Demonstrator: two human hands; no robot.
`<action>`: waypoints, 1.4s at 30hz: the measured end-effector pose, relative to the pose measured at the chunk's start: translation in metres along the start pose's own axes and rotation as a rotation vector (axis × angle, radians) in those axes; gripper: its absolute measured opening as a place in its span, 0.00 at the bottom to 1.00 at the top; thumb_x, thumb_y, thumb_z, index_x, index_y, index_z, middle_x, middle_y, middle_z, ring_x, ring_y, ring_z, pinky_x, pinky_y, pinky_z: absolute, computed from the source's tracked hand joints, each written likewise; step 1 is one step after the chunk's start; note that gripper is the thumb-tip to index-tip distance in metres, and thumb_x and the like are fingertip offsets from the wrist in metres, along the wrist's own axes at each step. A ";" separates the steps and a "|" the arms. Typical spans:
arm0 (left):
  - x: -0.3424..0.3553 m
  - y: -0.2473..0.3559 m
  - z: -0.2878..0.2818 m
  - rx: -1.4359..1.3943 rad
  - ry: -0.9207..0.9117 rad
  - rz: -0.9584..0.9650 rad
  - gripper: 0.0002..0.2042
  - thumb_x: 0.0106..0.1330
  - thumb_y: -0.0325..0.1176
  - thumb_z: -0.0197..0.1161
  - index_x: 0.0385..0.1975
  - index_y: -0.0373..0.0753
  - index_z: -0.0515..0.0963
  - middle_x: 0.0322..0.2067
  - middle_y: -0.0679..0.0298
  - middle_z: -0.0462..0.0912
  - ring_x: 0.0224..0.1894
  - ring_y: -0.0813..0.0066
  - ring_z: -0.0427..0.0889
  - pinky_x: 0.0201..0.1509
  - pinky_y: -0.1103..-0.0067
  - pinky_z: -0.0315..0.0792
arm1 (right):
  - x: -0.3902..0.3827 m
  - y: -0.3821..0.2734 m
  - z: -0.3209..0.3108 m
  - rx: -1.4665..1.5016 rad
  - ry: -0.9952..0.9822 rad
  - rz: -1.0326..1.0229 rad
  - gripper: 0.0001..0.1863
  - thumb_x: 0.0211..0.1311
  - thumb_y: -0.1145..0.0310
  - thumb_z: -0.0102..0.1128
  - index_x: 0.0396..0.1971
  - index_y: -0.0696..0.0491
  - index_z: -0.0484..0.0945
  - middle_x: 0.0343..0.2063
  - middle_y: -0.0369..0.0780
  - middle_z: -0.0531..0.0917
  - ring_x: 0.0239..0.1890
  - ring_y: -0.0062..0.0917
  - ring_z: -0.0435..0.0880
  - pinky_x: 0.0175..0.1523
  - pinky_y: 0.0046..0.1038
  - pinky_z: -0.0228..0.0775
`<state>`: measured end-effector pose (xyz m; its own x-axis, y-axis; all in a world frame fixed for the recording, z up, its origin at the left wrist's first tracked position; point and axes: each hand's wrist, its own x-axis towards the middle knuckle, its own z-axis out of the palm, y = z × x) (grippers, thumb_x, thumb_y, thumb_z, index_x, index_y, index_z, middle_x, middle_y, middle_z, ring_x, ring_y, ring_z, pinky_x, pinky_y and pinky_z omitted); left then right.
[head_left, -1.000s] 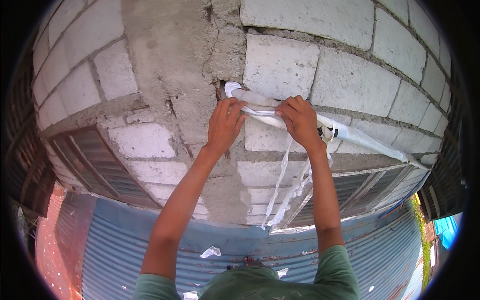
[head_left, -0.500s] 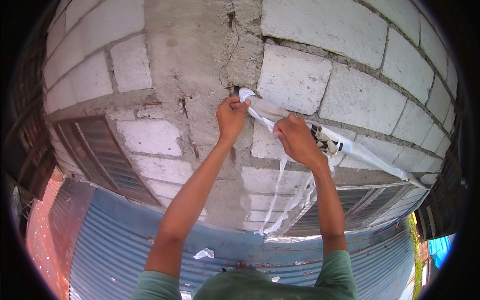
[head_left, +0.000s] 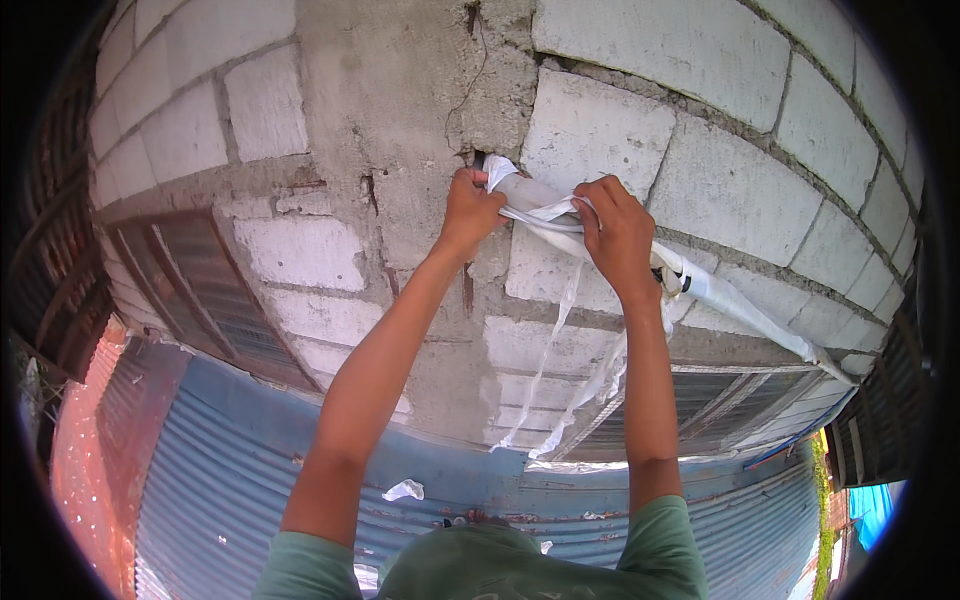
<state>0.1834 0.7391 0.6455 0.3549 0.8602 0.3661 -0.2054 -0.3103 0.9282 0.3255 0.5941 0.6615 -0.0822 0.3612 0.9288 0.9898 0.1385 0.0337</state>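
Observation:
A pipe (head_left: 535, 193) wrapped in white material comes out of a hole in the concrete column and slants down to the right along the block wall. My left hand (head_left: 470, 213) pinches the white wrapping strip (head_left: 553, 212) at the pipe's upper end, by the hole. Farther along the pipe, my right hand (head_left: 614, 228) grips the same strip between thumb and fingers, keeping it stretched across the pipe. Thin torn tails (head_left: 548, 365) of white material dangle below. Behind my right wrist, the pipe's middle part is partly hidden.
White blocks (head_left: 597, 136) flank the grey concrete column (head_left: 385, 100). Louvred windows sit low at left (head_left: 205, 290) and right (head_left: 690, 405). Below lies a blue corrugated metal roof (head_left: 260, 480) with a white scrap (head_left: 404, 490) on it. Dark rusty sheeting (head_left: 60, 240) borders the left.
My right hand has swung up to the upper side of the pipe, drawing the strip across it. My left hand stays near the hole. The hanging tails have shifted.

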 end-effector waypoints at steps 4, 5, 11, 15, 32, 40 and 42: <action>-0.007 -0.006 0.006 -0.215 0.086 -0.081 0.19 0.59 0.19 0.56 0.50 0.35 0.61 0.37 0.59 0.73 0.35 0.76 0.75 0.32 0.78 0.76 | 0.001 0.021 0.014 0.058 -0.014 0.048 0.06 0.56 0.73 0.63 0.35 0.50 0.80 0.30 0.36 0.78 0.34 0.31 0.79 0.32 0.32 0.70; -0.008 -0.008 0.007 -0.336 0.102 -0.108 0.20 0.59 0.18 0.55 0.51 0.36 0.61 0.37 0.59 0.72 0.34 0.76 0.75 0.31 0.78 0.74 | 0.000 0.022 0.015 0.084 -0.009 0.061 0.07 0.56 0.73 0.63 0.36 0.50 0.80 0.31 0.36 0.78 0.35 0.31 0.79 0.33 0.31 0.71; -0.008 -0.021 0.013 -0.723 0.071 -0.204 0.17 0.61 0.18 0.48 0.49 0.38 0.63 0.37 0.61 0.72 0.30 0.75 0.71 0.26 0.79 0.66 | -0.029 -0.002 0.004 -0.155 0.199 -0.158 0.17 0.50 0.77 0.64 0.42 0.47 0.82 0.44 0.40 0.78 0.46 0.33 0.78 0.48 0.35 0.69; -0.003 -0.021 -0.004 -0.664 -0.148 -0.247 0.09 0.64 0.23 0.45 0.41 0.37 0.70 0.29 0.64 0.73 0.28 0.77 0.70 0.25 0.80 0.66 | -0.046 -0.017 0.008 -0.172 0.099 -0.326 0.17 0.49 0.76 0.62 0.41 0.49 0.81 0.46 0.39 0.78 0.49 0.31 0.76 0.53 0.39 0.66; -0.030 -0.015 -0.032 -0.789 -0.473 -0.012 0.17 0.67 0.41 0.46 0.45 0.35 0.74 0.29 0.65 0.77 0.37 0.72 0.76 0.50 0.73 0.69 | -0.046 -0.068 0.040 -0.050 -0.238 0.075 0.06 0.63 0.70 0.55 0.32 0.56 0.72 0.37 0.45 0.79 0.40 0.37 0.77 0.40 0.35 0.67; -0.094 -0.068 0.047 -0.637 -0.312 0.157 0.22 0.74 0.42 0.44 0.59 0.34 0.66 0.50 0.61 0.76 0.52 0.75 0.73 0.57 0.78 0.67 | -0.043 -0.100 0.021 0.830 0.023 0.553 0.08 0.66 0.70 0.54 0.39 0.59 0.74 0.29 0.44 0.78 0.31 0.36 0.79 0.38 0.31 0.69; -0.090 -0.065 0.047 -0.552 -0.325 0.267 0.20 0.75 0.41 0.44 0.56 0.33 0.68 0.49 0.62 0.78 0.50 0.76 0.75 0.56 0.79 0.68 | -0.053 -0.093 0.017 0.688 0.142 0.310 0.09 0.64 0.73 0.56 0.42 0.59 0.75 0.34 0.44 0.79 0.35 0.35 0.79 0.40 0.32 0.69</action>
<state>0.2078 0.6632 0.5550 0.4653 0.5918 0.6582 -0.7269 -0.1689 0.6657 0.2356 0.5777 0.6029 0.2493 0.3618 0.8983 0.6660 0.6094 -0.4302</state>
